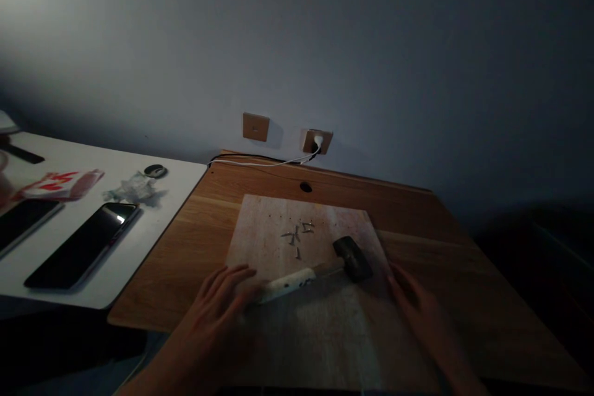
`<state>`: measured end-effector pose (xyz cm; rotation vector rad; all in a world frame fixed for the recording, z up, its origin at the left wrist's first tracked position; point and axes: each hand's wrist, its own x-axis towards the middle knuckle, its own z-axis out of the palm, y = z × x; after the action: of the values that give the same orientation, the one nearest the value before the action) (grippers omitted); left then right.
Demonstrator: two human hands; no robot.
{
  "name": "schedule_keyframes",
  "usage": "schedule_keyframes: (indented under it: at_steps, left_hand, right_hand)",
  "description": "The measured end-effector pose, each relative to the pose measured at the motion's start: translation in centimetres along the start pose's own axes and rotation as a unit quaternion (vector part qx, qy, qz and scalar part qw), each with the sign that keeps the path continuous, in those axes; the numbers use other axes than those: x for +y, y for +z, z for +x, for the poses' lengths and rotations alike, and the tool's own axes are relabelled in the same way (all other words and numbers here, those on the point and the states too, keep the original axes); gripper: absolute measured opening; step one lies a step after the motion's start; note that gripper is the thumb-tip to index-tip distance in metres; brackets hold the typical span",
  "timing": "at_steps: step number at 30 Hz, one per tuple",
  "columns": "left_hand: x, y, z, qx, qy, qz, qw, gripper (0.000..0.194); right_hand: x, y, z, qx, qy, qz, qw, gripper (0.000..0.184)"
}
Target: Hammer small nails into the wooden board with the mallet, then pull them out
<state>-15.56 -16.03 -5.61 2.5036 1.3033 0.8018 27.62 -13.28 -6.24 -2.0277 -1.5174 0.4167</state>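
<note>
A pale wooden board point(320, 334) lies on the brown wooden table. My left hand point(218, 306) rests at the board's left edge, its fingers bent over that edge and its thumb close by the hammer's handle end. At the opposite edge, my right hand point(420, 309) holds the board's side with its fingertips. Between my hands a hammer point(297, 279) lies slantwise, its dark head to the right and its whitish handle toward my left hand. Several loose metal screws or nails point(297, 236) are scattered above the hammer, too small to name surely. A row of small dark holes shows near the board's far edge.
On the left, a white table point(158, 198) bears two dark phones, one of them a phone point(83, 247) near its edge, a red-and-white packet point(62, 184), crumpled plastic point(137, 190) and a tape roll point(155, 171). Cables run to a wall socket point(318, 141). Part of another person's hand point(5, 189) shows far left.
</note>
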Motion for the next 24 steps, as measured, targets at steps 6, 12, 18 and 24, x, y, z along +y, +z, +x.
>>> schedule_keyframes:
  at_steps: [6,12,18,24]
  left_hand:
    - [0.4,-0.3,-4.4,-0.02,0.082,0.087,0.993,0.069]
    - [-2.7,-3.7,-6.0,0.0,0.054,0.172,0.984,0.057]
    - [-6.1,-6.5,-8.0,0.037,-0.028,0.217,0.975,0.031]
    - [-8.0,-8.3,-8.1,0.107,-0.11,0.23,0.961,0.034]
  right_hand:
    - [-1.9,1.7,-2.2,0.033,0.046,0.034,0.998,0.064]
    - [-5.3,4.0,-2.9,-0.026,0.023,0.09,0.995,0.063]
    - [-10.0,7.3,-3.6,-0.076,-0.038,0.151,0.985,0.057]
    - [-12.1,9.1,-3.8,-0.181,-0.086,0.249,0.948,0.051]
